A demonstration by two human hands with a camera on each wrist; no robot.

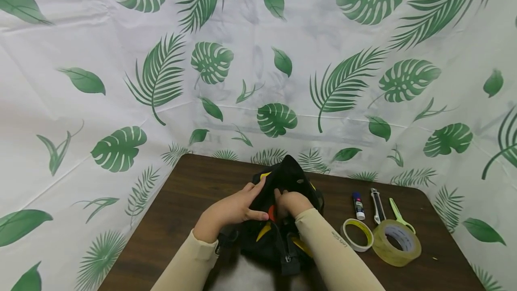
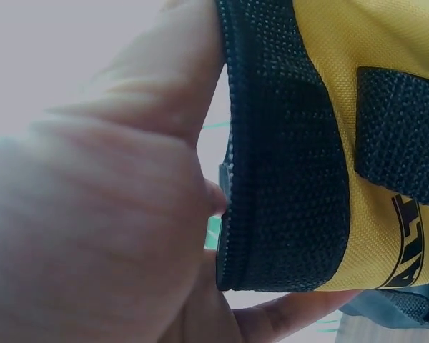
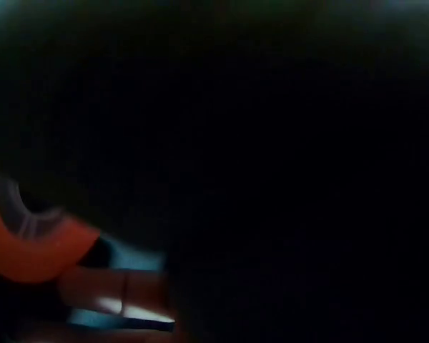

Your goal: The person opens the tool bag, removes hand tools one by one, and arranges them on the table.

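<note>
A black and yellow fabric bag (image 1: 258, 244) stands open near the front of the table. My left hand (image 1: 230, 210) grips its rim, thumb at the near side and fingers spread along the raised edge. The left wrist view shows that hand at the black webbing band (image 2: 286, 179), beside yellow cloth with part of a printed logo. My right hand (image 1: 295, 203) reaches into the bag, its fingers partly hidden. Inside, an orange round thing with a grey ring-shaped centre (image 3: 28, 257) lies close to the right fingers (image 3: 100, 289). I cannot tell whether they hold anything.
Right of the bag on the dark wooden table (image 1: 202, 183) lie a glue stick (image 1: 358, 206), a utility knife (image 1: 377, 205), light green scissors (image 1: 397, 213), a narrow tape roll (image 1: 346, 232) and a wide clear tape roll (image 1: 379, 248). A leaf-patterned sheet (image 1: 242, 93) hangs behind.
</note>
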